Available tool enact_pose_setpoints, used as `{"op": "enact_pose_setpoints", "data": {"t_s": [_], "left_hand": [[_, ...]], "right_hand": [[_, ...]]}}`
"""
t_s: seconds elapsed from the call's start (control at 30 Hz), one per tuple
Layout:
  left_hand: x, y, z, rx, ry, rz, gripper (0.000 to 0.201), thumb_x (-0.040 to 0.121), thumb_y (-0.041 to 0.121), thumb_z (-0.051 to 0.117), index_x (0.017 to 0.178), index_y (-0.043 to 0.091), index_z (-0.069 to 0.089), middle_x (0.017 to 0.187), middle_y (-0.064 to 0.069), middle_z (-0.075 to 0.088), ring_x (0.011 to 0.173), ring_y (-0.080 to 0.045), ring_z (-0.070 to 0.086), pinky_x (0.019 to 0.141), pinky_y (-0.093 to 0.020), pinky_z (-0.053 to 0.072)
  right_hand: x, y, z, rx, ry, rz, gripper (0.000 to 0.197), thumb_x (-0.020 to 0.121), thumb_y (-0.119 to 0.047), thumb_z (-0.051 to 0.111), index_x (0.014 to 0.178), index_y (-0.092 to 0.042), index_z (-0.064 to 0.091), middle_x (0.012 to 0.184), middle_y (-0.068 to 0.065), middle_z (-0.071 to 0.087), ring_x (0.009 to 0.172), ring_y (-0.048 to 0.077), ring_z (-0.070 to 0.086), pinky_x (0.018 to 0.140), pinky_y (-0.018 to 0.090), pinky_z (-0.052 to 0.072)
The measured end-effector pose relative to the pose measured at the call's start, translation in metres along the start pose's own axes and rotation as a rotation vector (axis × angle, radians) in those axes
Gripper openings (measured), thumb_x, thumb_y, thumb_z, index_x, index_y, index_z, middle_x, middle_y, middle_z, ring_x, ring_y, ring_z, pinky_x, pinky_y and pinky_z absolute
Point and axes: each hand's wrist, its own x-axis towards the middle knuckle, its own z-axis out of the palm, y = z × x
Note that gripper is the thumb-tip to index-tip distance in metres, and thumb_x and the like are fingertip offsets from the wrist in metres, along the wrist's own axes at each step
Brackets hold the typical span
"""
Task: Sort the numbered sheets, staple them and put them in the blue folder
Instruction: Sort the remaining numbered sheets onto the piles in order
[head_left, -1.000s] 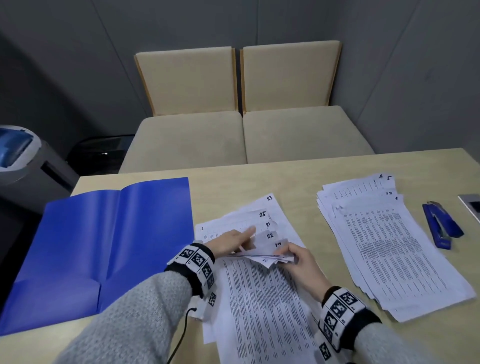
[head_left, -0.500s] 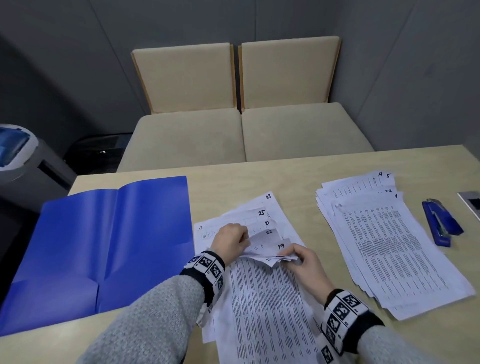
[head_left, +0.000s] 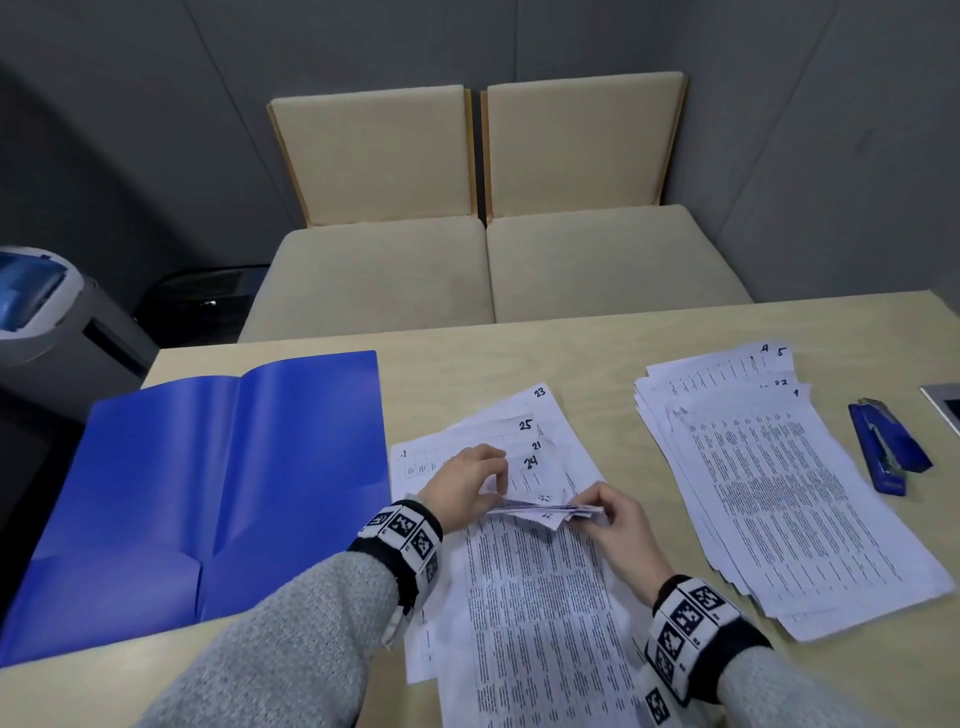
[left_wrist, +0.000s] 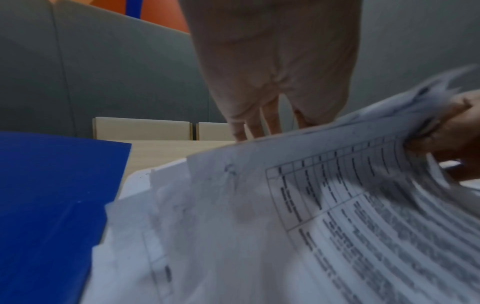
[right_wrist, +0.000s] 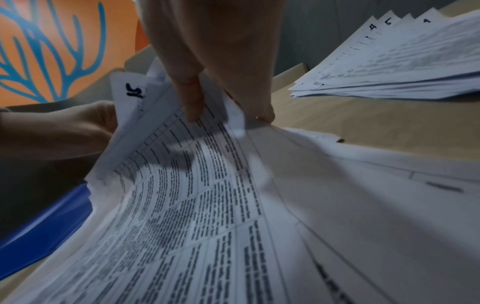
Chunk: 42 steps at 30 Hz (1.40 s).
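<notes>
A fanned stack of numbered sheets (head_left: 524, 597) lies in front of me on the table; corners marked 23, 25, 21 and 24 show at its far end. My right hand (head_left: 610, 519) pinches the lifted top corners of several sheets (right_wrist: 182, 164). My left hand (head_left: 467, 480) has its fingers curled on those lifted corners from the left (left_wrist: 272, 115). A second pile of sheets (head_left: 789, 488) lies to the right, with 4, 5 and 1 showing. The blue folder (head_left: 208, 493) lies open at the left. A blue stapler (head_left: 885, 449) sits beyond the right pile.
The light wooden table (head_left: 519, 364) has bare surface behind the papers. Two beige cushioned seats (head_left: 488, 270) stand past its far edge. A grey bin with a blue lid (head_left: 36, 301) is off the left corner. A flat device corner (head_left: 943, 408) shows at the right edge.
More sheet corners have been lifted: the sheets marked 22 and 19 are turned up and a sheet marked 24 is now uncovered. Both hands stay at the top of the stack.
</notes>
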Motion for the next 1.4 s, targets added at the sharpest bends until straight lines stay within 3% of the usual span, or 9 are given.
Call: {"op": "enact_pose_setpoints", "data": {"t_s": [0.13,0.33,0.5,0.63,0.77,0.9,1.03,1.27,1.4], "left_hand": [[0.005,0.003,-0.001,-0.107,-0.055,-0.133,0.011,0.082,0.025,0.066,0.084,0.018,0.058,0.101,-0.002,0.062,0.095,-0.02,0.057,0.086,-0.038,0.047],[0.011,0.001,0.004,-0.137,-0.012,-0.253,0.012,0.085,0.018,0.061,0.09,0.016,0.05,0.112,-0.008,0.05,0.09,-0.018,0.047,0.077,-0.025,0.039],[0.012,-0.006,0.008,-0.032,-0.053,-0.252,0.024,0.085,0.022,0.06,0.105,0.01,0.057,0.134,-0.007,0.043,0.123,-0.025,0.037,0.1,-0.032,0.035],[0.011,0.0,0.002,-0.01,-0.015,-0.151,0.013,0.081,0.012,0.06,0.093,0.006,0.059,0.106,-0.009,0.054,0.097,-0.023,0.05,0.085,-0.03,0.042],[0.011,0.005,0.0,0.085,0.032,-0.049,0.009,0.079,0.005,0.053,0.086,0.006,0.058,0.091,-0.009,0.06,0.086,-0.026,0.054,0.074,-0.031,0.043],[0.016,0.002,0.002,-0.063,0.095,-0.142,0.05,0.079,0.015,0.064,0.122,0.014,0.039,0.124,-0.004,0.045,0.083,-0.021,0.057,0.071,-0.029,0.047],[0.029,-0.012,-0.003,-0.16,0.079,-0.288,0.105,0.072,0.05,0.073,0.149,0.021,0.007,0.147,-0.003,0.025,0.121,-0.025,0.047,0.1,-0.043,0.042],[0.019,-0.007,0.002,0.208,0.087,-0.115,0.059,0.082,0.047,0.06,0.132,0.02,0.044,0.125,-0.001,0.047,0.1,-0.019,0.055,0.074,-0.029,0.046],[0.02,-0.013,0.003,0.363,0.139,-0.031,0.059,0.081,0.055,0.054,0.128,0.02,0.047,0.111,0.0,0.055,0.104,-0.021,0.043,0.088,-0.036,0.039]], "right_hand": [[0.0,0.001,0.001,0.001,-0.024,-0.002,0.018,0.074,0.013,0.067,0.077,-0.005,0.064,0.09,0.01,0.066,0.084,0.021,0.062,0.076,0.026,0.047],[0.003,0.004,0.001,0.022,-0.054,0.018,0.015,0.075,0.009,0.069,0.078,-0.005,0.065,0.09,0.006,0.068,0.085,0.018,0.062,0.077,0.023,0.047],[0.004,0.004,0.002,-0.004,-0.052,0.014,0.016,0.075,0.008,0.069,0.078,-0.007,0.066,0.09,0.007,0.066,0.084,0.014,0.061,0.076,0.02,0.044],[0.004,0.006,0.003,-0.016,-0.024,0.023,0.015,0.075,0.009,0.068,0.084,-0.002,0.066,0.103,0.007,0.056,0.1,0.009,0.055,0.074,0.003,0.039],[0.004,0.006,0.005,-0.007,-0.039,0.03,0.014,0.076,0.007,0.068,0.083,-0.005,0.066,0.104,0.008,0.057,0.096,0.01,0.057,0.072,0.006,0.042],[0.003,0.008,0.005,0.027,-0.04,0.038,0.016,0.076,0.006,0.069,0.079,-0.01,0.065,0.102,0.006,0.059,0.095,0.015,0.058,0.074,0.016,0.045],[0.005,0.009,0.006,0.059,-0.029,0.03,0.02,0.074,0.003,0.073,0.076,-0.015,0.064,0.097,0.0,0.061,0.1,0.015,0.058,0.083,0.023,0.041],[0.009,0.009,0.007,0.055,-0.038,0.018,0.022,0.074,0.007,0.071,0.074,-0.014,0.063,0.095,0.006,0.061,0.098,0.019,0.059,0.08,0.02,0.041],[0.01,0.006,0.008,0.049,-0.055,0.035,0.02,0.076,0.007,0.069,0.075,-0.012,0.063,0.099,0.012,0.061,0.091,0.015,0.059,0.075,0.016,0.042]]}}
